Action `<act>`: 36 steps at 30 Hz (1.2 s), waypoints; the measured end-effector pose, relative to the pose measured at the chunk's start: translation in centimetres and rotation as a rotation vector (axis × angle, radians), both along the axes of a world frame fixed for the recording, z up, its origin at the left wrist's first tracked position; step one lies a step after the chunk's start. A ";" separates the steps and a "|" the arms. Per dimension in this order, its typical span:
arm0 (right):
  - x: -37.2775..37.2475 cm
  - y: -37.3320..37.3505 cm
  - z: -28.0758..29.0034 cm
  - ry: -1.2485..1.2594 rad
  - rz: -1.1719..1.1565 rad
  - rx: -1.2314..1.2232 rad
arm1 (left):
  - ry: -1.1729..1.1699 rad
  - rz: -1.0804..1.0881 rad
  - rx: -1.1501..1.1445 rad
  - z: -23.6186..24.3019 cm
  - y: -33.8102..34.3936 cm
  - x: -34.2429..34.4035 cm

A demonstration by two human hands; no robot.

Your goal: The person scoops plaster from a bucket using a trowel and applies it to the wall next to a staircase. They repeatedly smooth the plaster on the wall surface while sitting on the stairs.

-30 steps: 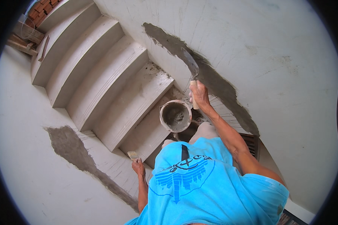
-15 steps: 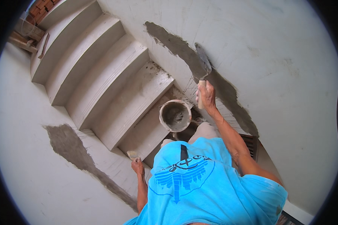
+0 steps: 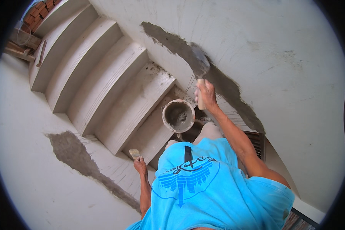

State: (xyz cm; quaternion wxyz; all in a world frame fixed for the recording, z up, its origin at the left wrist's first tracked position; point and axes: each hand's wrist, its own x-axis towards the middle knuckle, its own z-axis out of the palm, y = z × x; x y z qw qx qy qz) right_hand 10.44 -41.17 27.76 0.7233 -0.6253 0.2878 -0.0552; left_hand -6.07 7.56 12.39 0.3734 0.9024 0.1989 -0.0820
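My right hand (image 3: pixel 207 94) is closed round the pale wooden handle of a trowel (image 3: pixel 200 61). The blade lies against a strip of wet grey mortar (image 3: pixel 228 86) that runs slantwise along the right wall; whether its whole face touches cannot be told. Low on the left, my left hand (image 3: pixel 140 165) grips a brush (image 3: pixel 134 154) with pale bristles, held up and away from any surface. Between the hands stands a bucket (image 3: pixel 178 116) with grey mortar inside, in front of my knees.
Curved concrete stairs (image 3: pixel 103 76) climb to the upper left. A second mortar patch (image 3: pixel 74 155) marks the left wall. Beneath the bucket is another dark container (image 3: pixel 191 132), partly hidden. Wooden boards (image 3: pixel 21 48) and red bricks (image 3: pixel 38 15) are at the top left.
My right hand has shifted the trowel a little up and left along the mortar strip. The left hand stays low with the brush, its bristles tipped slightly higher.
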 end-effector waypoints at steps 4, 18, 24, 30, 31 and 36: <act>-5.2 -1.0 0.3 0.081 -0.028 -0.003 | 0.058 0.001 0.066 1.7 -0.4 -1.0; -2.4 -1.3 -3.7 0.087 0.150 -0.209 | 0.072 -0.149 0.159 -0.5 1.6 0.3; 0.4 -3.0 -4.0 0.072 0.138 -0.195 | 0.082 -0.130 0.150 0.5 0.7 1.1; -1.9 -3.5 -2.6 0.063 0.082 -0.139 | 0.103 -0.108 0.166 0.5 0.7 -1.0; -2.6 -3.0 -2.2 0.081 0.063 -0.129 | 0.118 -0.089 0.157 1.0 0.3 -1.2; -2.5 -1.5 -2.4 0.041 0.118 -0.197 | 0.053 -0.036 0.120 -1.2 2.1 -3.3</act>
